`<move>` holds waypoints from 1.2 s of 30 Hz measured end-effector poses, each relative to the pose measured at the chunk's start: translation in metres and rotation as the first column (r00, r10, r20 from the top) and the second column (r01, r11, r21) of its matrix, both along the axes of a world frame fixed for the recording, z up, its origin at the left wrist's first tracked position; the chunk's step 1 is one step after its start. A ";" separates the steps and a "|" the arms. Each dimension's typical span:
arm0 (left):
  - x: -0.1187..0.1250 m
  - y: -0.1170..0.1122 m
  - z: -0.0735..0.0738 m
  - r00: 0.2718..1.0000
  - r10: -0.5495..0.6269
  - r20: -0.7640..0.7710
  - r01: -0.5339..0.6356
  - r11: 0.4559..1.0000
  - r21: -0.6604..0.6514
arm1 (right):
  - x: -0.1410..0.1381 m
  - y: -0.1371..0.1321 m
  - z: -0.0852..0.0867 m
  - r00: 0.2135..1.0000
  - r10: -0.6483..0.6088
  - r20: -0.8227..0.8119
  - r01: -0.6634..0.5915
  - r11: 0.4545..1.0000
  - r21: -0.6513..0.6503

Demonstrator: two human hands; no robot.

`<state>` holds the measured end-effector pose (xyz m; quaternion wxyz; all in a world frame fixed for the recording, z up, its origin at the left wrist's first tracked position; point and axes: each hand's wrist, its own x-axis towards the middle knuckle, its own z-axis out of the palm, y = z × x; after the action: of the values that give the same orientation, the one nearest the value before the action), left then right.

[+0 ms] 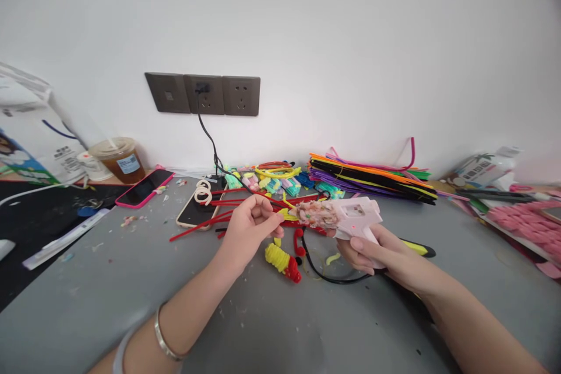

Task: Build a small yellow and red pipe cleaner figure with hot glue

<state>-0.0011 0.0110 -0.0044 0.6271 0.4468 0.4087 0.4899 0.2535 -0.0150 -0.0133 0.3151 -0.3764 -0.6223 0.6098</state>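
My right hand [381,251] is wrapped round the handle of a pale pink hot glue gun [360,216]. Its front end is crusted with glue and bits of coloured fuzz and points left. At the nozzle, my left hand [252,222] pinches a small yellow pipe-cleaner piece [289,214] between thumb and finger; whether it touches the tip I cannot tell. Below on the table lies a wound yellow and red pipe-cleaner figure [280,260], with a curled red piece [298,242] beside it. Red pipe cleaners [197,228] stretch behind my left hand.
A bundle of coloured pipe cleaners [372,178] lies by the wall, near small pastel bundles [280,182]. Left are a phone [144,188], another phone [193,213] and a lidded drink cup [123,160]. A black cord [205,128] hangs from the socket. Pink woven material [526,222] lies right.
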 end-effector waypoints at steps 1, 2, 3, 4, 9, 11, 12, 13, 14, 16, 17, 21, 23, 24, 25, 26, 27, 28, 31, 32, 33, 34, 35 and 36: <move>0.000 0.000 0.000 1.000 -0.003 -0.003 0.003 1.000 0.007 | 0.000 0.000 0.000 1.000 -0.003 0.002 0.003 1.000 -0.003; 0.000 -0.001 0.000 1.000 -0.004 -0.008 0.004 1.000 0.016 | 0.000 0.000 -0.001 1.000 -0.009 0.006 0.009 1.000 -0.005; 0.000 -0.001 0.000 1.000 -0.005 -0.013 0.005 1.000 0.027 | 0.000 0.001 -0.001 1.000 -0.014 0.009 0.014 1.000 -0.007; 0.000 -0.001 0.000 1.000 -0.005 -0.017 0.006 0.999 0.037 | -0.001 0.001 -0.001 1.000 -0.019 0.012 0.020 1.000 -0.010; 0.001 -0.001 0.000 0.999 -0.002 -0.035 0.004 0.998 0.058 | 0.001 0.000 -0.003 0.999 -0.032 0.018 0.033 0.999 -0.012; 0.001 -0.001 0.001 0.999 0.001 -0.043 0.002 0.998 0.056 | 0.001 0.000 -0.003 0.999 -0.034 0.019 0.035 0.999 -0.014; 0.001 -0.001 0.001 0.999 0.003 -0.046 0.000 0.998 0.056 | 0.001 -0.001 -0.002 0.999 -0.035 0.018 0.035 0.999 -0.017; 0.001 -0.001 0.001 0.999 0.005 -0.050 -0.002 0.998 0.057 | 0.001 -0.001 -0.002 0.999 -0.034 0.021 0.034 0.999 -0.020; 0.001 -0.001 0.001 0.999 0.006 -0.052 -0.003 0.998 0.059 | 0.001 -0.001 -0.001 0.999 -0.033 0.025 0.034 0.999 -0.022; 0.001 -0.001 0.001 0.999 0.006 -0.053 -0.003 0.998 0.063 | 0.001 -0.001 0.000 0.998 -0.034 0.044 0.036 0.999 -0.029; 0.001 -0.001 0.001 0.999 0.005 -0.051 -0.002 0.998 0.065 | 0.000 -0.001 0.000 0.998 -0.036 0.053 0.038 0.999 -0.030; 0.001 -0.001 0.001 0.999 0.003 -0.042 0.000 0.998 0.067 | 0.000 -0.001 0.000 0.997 -0.028 0.071 0.030 0.999 -0.018; 0.000 -0.001 0.000 0.999 0.003 -0.041 0.000 0.998 0.067 | 0.000 -0.002 0.000 0.997 -0.031 0.073 0.032 0.999 -0.019; 0.000 -0.001 0.000 0.999 0.002 -0.040 0.001 0.998 0.066 | 0.000 -0.002 0.000 0.997 -0.031 0.075 0.032 0.999 -0.020; 0.001 -0.001 0.000 0.999 0.001 -0.039 0.002 0.998 0.066 | 0.000 -0.002 0.000 0.997 -0.029 0.078 0.031 0.999 -0.019; 0.001 -0.001 0.000 0.999 0.000 -0.036 0.002 0.998 0.067 | 0.000 -0.002 0.000 0.996 -0.024 0.081 0.025 1.000 -0.013; 0.001 -0.001 0.000 0.999 -0.001 -0.035 0.003 0.998 0.068 | 0.000 -0.002 0.001 0.996 -0.015 0.085 0.015 1.000 -0.006; 0.001 -0.001 0.000 0.999 -0.001 -0.034 0.003 0.998 0.068 | 0.000 -0.002 0.001 0.996 -0.004 0.087 0.004 1.000 0.000; 0.001 0.000 0.001 0.999 0.000 -0.040 0.003 0.998 0.068 | 0.000 -0.001 0.003 0.995 0.018 0.101 -0.018 1.000 0.002; 0.001 0.000 0.001 0.999 0.000 -0.044 0.002 0.998 0.066 | -0.001 -0.001 0.004 0.994 0.018 0.108 -0.018 1.000 0.000; 0.001 -0.001 0.002 0.999 0.001 -0.046 0.002 0.998 0.063 | -0.001 -0.001 0.005 0.993 0.015 0.115 -0.015 1.000 -0.003; 0.000 -0.001 0.002 0.999 0.002 -0.047 0.001 0.998 0.061 | -0.002 -0.002 0.006 0.992 0.012 0.122 -0.011 1.000 -0.006; 0.000 -0.001 0.002 0.999 0.002 -0.047 0.001 0.998 0.059 | -0.003 -0.002 0.006 0.992 0.010 0.127 -0.009 1.000 -0.009; 0.000 -0.001 0.002 0.999 0.001 -0.047 0.001 0.998 0.059 | -0.003 -0.002 0.007 0.991 0.009 0.131 -0.007 1.000 -0.011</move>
<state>-0.0010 0.0098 -0.0019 0.6039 0.4764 0.4086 0.4913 0.2504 -0.0168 -0.0060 0.2690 -0.4149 -0.6399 0.5883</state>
